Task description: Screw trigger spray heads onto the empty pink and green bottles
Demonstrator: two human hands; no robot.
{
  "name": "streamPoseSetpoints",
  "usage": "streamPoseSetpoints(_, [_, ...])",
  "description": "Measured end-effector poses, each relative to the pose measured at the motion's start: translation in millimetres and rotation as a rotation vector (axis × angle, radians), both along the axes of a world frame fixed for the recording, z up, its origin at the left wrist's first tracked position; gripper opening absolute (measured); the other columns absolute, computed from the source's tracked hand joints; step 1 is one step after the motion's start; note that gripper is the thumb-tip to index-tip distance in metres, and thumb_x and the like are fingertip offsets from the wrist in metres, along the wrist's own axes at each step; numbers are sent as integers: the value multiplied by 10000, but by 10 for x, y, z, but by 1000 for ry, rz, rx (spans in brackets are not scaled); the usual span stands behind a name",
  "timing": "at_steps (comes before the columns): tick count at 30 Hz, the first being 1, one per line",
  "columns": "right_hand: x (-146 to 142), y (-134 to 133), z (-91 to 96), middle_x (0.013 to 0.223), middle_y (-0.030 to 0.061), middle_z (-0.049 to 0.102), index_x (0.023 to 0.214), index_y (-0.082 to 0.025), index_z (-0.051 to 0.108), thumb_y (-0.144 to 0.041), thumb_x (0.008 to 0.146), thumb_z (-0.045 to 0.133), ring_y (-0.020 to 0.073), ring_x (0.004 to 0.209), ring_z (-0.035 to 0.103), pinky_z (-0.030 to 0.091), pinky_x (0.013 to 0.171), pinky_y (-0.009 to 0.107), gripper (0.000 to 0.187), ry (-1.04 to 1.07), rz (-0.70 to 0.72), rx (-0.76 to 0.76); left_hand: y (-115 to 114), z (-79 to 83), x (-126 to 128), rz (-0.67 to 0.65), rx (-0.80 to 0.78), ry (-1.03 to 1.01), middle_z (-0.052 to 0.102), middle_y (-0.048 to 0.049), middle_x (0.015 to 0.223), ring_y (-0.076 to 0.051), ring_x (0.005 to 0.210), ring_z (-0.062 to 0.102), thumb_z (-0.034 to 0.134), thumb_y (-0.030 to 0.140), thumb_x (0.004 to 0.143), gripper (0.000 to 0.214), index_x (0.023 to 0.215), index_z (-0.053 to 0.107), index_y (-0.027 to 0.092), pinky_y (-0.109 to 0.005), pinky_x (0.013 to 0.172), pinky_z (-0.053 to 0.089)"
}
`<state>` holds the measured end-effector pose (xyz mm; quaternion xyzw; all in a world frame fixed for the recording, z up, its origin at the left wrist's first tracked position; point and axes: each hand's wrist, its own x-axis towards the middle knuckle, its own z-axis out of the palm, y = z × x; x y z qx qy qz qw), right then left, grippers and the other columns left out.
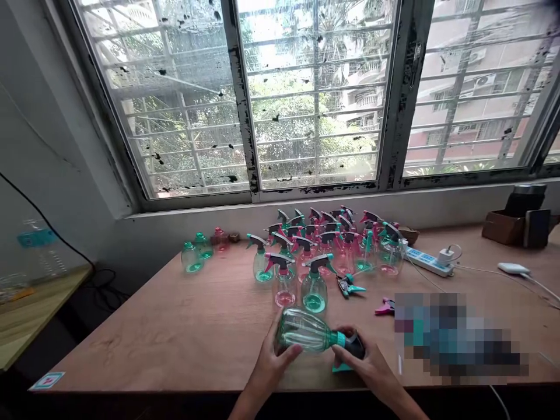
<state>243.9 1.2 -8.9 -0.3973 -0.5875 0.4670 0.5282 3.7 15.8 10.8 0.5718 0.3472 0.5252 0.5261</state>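
A clear green spray bottle (304, 331) lies sideways between my two hands, just above the table's front part. My left hand (272, 354) wraps around its base end. At the other end, my right hand (365, 360) grips the black and teal spray head (353, 345), which sits at the bottle's neck; whether it is fully seated I cannot tell. Just beyond stand a finished-looking green spray bottle (314, 291) and a pink one (285, 289), both upright with trigger heads. Teal-handled pruning shears (349, 286) lie behind my right hand.
Several spray bottles (324, 236) crowd the back middle. Headless green bottles (192, 256) and a pink one (220, 239) stand back left. A power strip (429, 261) with cables lies right, near a pink spray head (385, 307) and a blurred-out patch. A brown box (503, 227) stands back right.
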Motion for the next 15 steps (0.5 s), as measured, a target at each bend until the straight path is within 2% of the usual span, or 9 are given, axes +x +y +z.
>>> streamPoseSetpoints(4, [13, 14, -31, 676, -3, 712, 1037, -198, 596, -443, 884, 712, 217, 644, 691, 536, 677, 336, 311, -3, 14, -5, -60, -11, -26, -121, 36, -20, 414, -71, 1610, -316, 1482, 379, 806, 314, 789, 902, 1551, 325, 325, -466, 1230, 289])
streamPoseSetpoints(9, [21, 2, -28, 747, -1, 703, 1030, -203, 605, -447, 872, 726, 203, 647, 694, 555, 656, 322, 316, -13, 33, -13, -61, -30, 1, -48, 75, 87, 322, -83, 1655, -329, 1495, 352, 753, 337, 823, 936, 1591, 221, 302, -490, 1233, 273])
streamPoseSetpoints(13, [27, 23, -50, 683, -11, 710, 1054, -208, 590, -438, 892, 710, 201, 650, 686, 543, 680, 325, 307, -14, 15, 0, -80, -1, 16, 29, 82, 172, 391, -84, 1620, -326, 1535, 255, 752, 306, 838, 840, 1562, 327, 274, -515, 1265, 169])
streamPoseSetpoints(15, [30, 41, -81, 676, -13, 713, 1059, -211, 583, -433, 884, 722, 202, 647, 686, 539, 675, 324, 315, 8, 15, -7, -92, 34, 7, 47, 81, 197, 442, -81, 1591, -335, 1530, 268, 775, 306, 826, 798, 1529, 399, 276, -525, 1269, 148])
